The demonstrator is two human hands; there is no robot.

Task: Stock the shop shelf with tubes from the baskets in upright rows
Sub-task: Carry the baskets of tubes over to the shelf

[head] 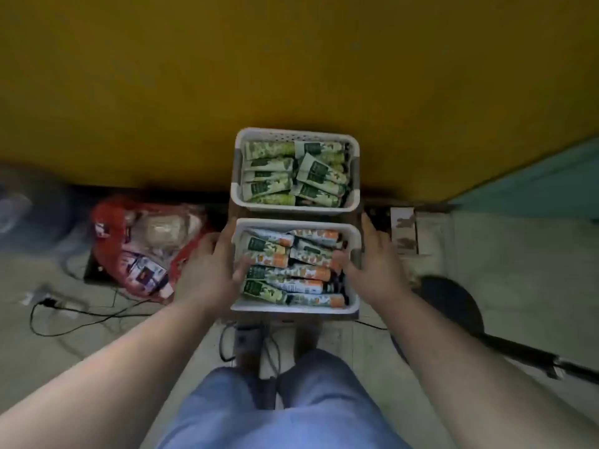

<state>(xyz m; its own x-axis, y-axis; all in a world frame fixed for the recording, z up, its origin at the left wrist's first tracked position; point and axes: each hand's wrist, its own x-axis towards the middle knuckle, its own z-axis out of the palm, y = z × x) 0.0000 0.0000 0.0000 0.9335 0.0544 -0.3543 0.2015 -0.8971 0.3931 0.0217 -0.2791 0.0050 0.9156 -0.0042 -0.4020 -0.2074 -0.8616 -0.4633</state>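
Note:
Two white plastic baskets stand one behind the other on a low stand in front of me. The far basket [293, 135] is full of lying tubes with green ends [285, 170]. The near basket [291, 308] holds lying tubes with orange ends [301, 274]. My left hand [210, 270] holds the near basket's left wall, thumb over the rim and fingers along the outside. My right hand [372, 264] holds its right wall the same way. No shelf with upright rows is visible.
A yellow wall [291, 59] rises right behind the baskets. A red bag of goods [142, 241] lies on the floor at left, with black cables [64, 319] near it. A dark round base with a pole [453, 306] sits at right. My knees in blue shorts [285, 409] are below.

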